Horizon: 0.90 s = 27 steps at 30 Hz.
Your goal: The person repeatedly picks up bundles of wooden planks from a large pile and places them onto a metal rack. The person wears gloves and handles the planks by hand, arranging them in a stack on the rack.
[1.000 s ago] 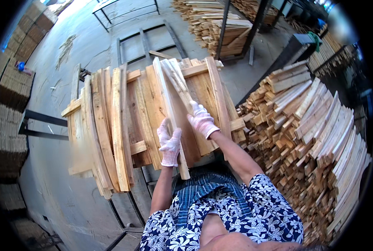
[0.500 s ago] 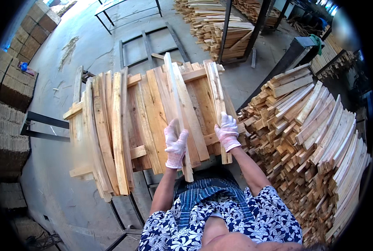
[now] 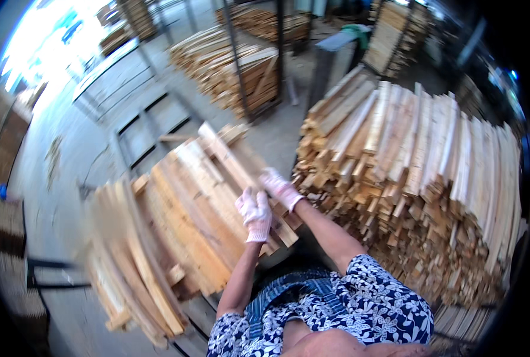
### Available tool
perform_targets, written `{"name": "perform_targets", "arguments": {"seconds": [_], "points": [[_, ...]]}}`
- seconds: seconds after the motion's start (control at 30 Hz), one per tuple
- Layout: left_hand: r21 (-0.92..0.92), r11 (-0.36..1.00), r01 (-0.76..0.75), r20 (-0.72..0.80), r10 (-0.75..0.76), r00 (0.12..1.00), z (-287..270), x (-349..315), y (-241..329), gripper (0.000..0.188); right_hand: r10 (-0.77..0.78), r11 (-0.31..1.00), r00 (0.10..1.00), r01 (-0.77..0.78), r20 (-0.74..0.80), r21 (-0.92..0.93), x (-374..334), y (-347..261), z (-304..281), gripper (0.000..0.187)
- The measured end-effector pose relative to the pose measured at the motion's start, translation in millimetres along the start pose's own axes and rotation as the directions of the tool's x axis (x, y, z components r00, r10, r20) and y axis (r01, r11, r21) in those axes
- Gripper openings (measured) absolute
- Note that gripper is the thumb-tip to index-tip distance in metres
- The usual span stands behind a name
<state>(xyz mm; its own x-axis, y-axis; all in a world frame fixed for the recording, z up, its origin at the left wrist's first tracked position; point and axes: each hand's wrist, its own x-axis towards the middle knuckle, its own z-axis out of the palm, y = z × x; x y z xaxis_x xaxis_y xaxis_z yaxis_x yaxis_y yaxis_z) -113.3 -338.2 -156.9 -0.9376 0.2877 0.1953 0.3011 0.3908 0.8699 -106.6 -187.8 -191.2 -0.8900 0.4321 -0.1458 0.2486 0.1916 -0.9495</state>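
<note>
The knit-gloved left hand (image 3: 255, 215) and right hand (image 3: 281, 189) half-curl their fingers (image 3: 269, 177) at 1 straight wooden slat (image 3: 228, 156), grip unclear.

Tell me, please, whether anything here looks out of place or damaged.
The pale debris on the floor to the left looks out of place: it lies loose, while the wood pile at right is stacked. No damage is clear, though the picture is blurred.

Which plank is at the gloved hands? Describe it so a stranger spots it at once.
Go to the spread of wooden boards left of the big timber stack. Towards that spread's right side, find the gloved left hand and right hand. The slim pale plank reaching away from between them is the one: its far end juts past its neighbours.
</note>
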Motion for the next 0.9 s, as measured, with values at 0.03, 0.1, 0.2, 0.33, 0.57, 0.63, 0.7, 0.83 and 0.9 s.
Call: {"name": "perform_targets", "arguments": {"seconds": [0.03,0.1,0.2,0.33,0.57,0.63,0.7,0.83,0.9], "points": [[0.027,0.998,-0.051,0.0,0.051,0.999,5.2,-4.2,-1.4,0.051,-0.048,0.975,0.999,0.041,-0.024,-0.22,-3.3,-7.2,3.5,0.046],[-0.022,0.998,-0.053,0.01,0.054,0.999,0.9,-4.3,3.7,0.051,0.203,0.859,0.976,-0.14,0.076,-0.492,2.3,1.0,27.2,0.053],[-0.194,0.977,-0.084,0.004,0.086,0.996,-13.0,7.6,34.4,0.047,0.066,0.791,0.998,-0.045,0.011,-0.611,-29.5,-28.0,73.0,0.04],[0.026,0.933,-0.358,0.351,0.327,0.877,-9.1,42.2,136.4,0.058,-0.295,0.665,0.94,0.33,0.17,-0.67,-17.3,34.7,87.6,0.037],[0.328,0.861,-0.389,0.554,0.158,0.817,127.3,151.0,173.2,0.113,-0.321,0.926,0.93,0.269,-0.177,-0.267,-79.4,-15.8,-16.0,0.032],[0.338,0.881,-0.332,0.65,0.037,0.759,170.1,146.1,174.7,0.126,-0.222,0.952,0.946,0.158,-0.235,-0.261,-107.6,2.1,-45.6,0.035],[0.339,0.889,-0.307,0.554,0.075,0.829,205.9,128.6,185.2,0.127,-0.109,0.979,0.943,0.046,-0.315,-0.201,-132.7,20.7,-74.6,0.034],[0.308,0.9,-0.309,0.501,0.123,0.857,209.2,126.5,179.8,0.112,0.046,0.998,0.948,-0.031,-0.314,0.053,-164.2,34.6,-80.9,0.035],[0.302,0.906,-0.297,0.508,0.11,0.854,211.6,133.9,177.6,0.097,0.172,0.964,0.95,-0.108,-0.261,0.243,-170.0,8.3,-93.8,0.036]]}}
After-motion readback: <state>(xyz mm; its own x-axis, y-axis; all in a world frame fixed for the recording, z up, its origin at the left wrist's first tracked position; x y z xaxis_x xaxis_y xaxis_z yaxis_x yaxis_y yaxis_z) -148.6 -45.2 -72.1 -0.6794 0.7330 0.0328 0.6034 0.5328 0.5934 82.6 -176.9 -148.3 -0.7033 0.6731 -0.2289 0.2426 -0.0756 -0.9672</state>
